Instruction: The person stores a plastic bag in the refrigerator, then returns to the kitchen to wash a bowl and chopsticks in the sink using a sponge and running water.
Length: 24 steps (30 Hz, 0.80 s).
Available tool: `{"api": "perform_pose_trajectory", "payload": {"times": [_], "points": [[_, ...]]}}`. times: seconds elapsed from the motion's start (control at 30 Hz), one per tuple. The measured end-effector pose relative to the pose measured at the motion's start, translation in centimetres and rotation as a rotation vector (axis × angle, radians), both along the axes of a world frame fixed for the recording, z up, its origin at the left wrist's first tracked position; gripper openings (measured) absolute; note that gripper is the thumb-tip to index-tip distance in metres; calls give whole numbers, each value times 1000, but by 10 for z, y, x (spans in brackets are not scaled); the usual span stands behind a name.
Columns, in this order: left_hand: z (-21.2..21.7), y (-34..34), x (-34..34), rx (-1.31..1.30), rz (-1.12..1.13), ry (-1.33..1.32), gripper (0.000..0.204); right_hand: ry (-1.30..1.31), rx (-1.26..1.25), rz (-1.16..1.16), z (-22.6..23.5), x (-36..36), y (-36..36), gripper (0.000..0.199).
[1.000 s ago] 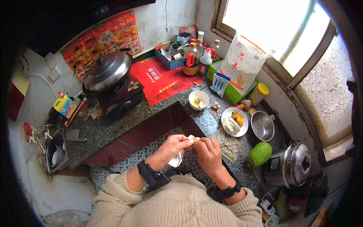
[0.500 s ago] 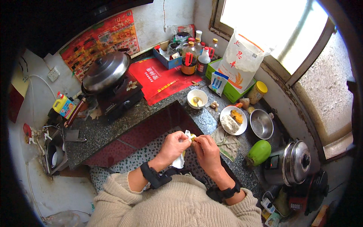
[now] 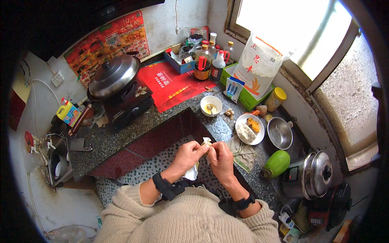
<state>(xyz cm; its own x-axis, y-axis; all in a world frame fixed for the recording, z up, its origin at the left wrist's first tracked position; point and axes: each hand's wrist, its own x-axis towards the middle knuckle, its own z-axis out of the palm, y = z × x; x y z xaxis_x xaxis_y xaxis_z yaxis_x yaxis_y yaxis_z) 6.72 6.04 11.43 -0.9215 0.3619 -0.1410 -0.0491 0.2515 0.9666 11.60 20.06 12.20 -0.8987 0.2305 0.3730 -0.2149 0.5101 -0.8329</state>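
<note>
Thin, crumpled white-and-yellow wrapping (image 3: 191, 173) is pinched between the clamped fingers of the bare left hand (image 3: 186, 157) and the bare right hand (image 3: 221, 161), in front of the worktop; a creased white tip sticks up between the fingertips and a loose flap hangs below the left hand. Ribbed beige knit sleeves cover the forearms, with one black band on each wrist.

Beyond stand one round white bowl (image 3: 211, 106) holding a spoon, one white plate (image 3: 259, 138) with a pale powdery heap and orange pieces, one shiny steel basin (image 3: 280, 134) and one smooth, oblong green fruit (image 3: 276, 164). One domed metal lid (image 3: 114, 75) tops a wok.

The speckled grey stone worktop (image 3: 95, 160) bends around a corner, partly covered by a glossy red sheet (image 3: 168, 87). Stained white walls meet a bright framed window (image 3: 296, 36); the floor (image 3: 139, 172) is pale with dark dots.
</note>
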Motion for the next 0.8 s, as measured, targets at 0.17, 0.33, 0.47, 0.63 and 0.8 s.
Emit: {"api": "perform_pose_trajectory", "payload": {"times": [0.17, 0.33, 0.47, 0.63, 0.8], "points": [[7, -4, 0, -23, -35, -40, 19, 73, 126, 70, -4, 2, 0, 10], [10, -9, -2, 274, -17, -268, 12, -280, -820, 50, -17, -2, 9, 16], [11, -12, -2, 225, -21, -286, 11, -349, -793, 101, -26, -1, 11, 16], [-5, -14, -2, 30, -3, -31, 13, -200, -217, 138, -16, -1, 11, 23], [10, -7, 4, -137, -60, 124, 16, -102, 37, 139, 3, 0, 13, 20]]}}
